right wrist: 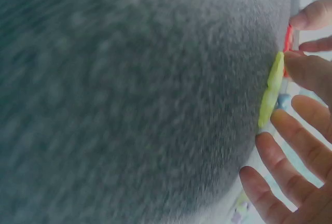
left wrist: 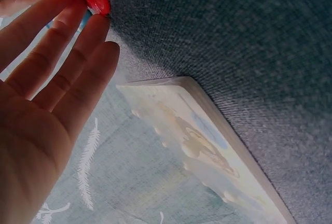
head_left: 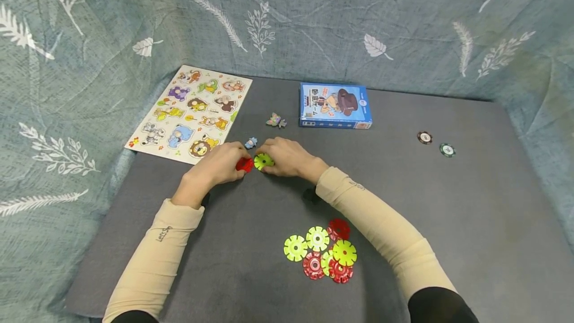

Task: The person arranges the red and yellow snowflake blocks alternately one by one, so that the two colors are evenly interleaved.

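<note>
Progress looked slight; the left hand pinched a red disc and the right hand pinched a yellow-green disc, the two close beside each other over the grey table, though whether they touched could not be told; seven other red and yellow-green discs, apparently left to handle, lay untouched in a cluster nearer the person. Beyond the right hand, a blue box lay seemingly closed; its contents were hidden.
</note>
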### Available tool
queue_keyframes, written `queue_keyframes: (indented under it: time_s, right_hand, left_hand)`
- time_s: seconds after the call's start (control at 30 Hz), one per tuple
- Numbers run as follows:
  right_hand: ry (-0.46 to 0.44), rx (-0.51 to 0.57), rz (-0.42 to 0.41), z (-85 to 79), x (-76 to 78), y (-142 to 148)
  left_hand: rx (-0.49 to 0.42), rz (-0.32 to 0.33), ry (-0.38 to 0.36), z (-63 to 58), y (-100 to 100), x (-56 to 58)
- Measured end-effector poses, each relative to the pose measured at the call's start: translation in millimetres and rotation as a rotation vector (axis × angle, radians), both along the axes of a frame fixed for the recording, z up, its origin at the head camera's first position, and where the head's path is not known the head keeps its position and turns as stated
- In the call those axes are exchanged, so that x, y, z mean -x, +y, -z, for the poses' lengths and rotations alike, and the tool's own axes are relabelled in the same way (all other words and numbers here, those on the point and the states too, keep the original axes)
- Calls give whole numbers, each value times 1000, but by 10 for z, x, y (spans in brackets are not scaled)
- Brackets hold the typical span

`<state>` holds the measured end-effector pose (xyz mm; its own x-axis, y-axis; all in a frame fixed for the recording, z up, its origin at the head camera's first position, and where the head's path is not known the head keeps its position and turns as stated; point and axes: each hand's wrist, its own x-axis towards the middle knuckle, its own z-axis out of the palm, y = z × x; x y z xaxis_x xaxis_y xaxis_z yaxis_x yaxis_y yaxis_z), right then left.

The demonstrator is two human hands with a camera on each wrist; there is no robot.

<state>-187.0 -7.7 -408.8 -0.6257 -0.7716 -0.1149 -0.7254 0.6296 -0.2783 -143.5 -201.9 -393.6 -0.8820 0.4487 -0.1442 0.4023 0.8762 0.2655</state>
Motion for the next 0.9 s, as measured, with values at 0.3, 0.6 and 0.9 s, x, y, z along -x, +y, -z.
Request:
queue_keyframes:
  time_s: [0.3, 0.6, 0.9]
  right_hand:
    - [40, 49, -5, -35, 2, 430]
    - [84, 86, 4, -50, -234, 1163]
    - [74, 69, -90, 15, -669, 1673]
  left_hand:
    - [27, -10, -6, -4, 40, -1]
    - [26, -7, -10, -27, 23, -5]
    - [14, -4, -21, -15, 10, 4]
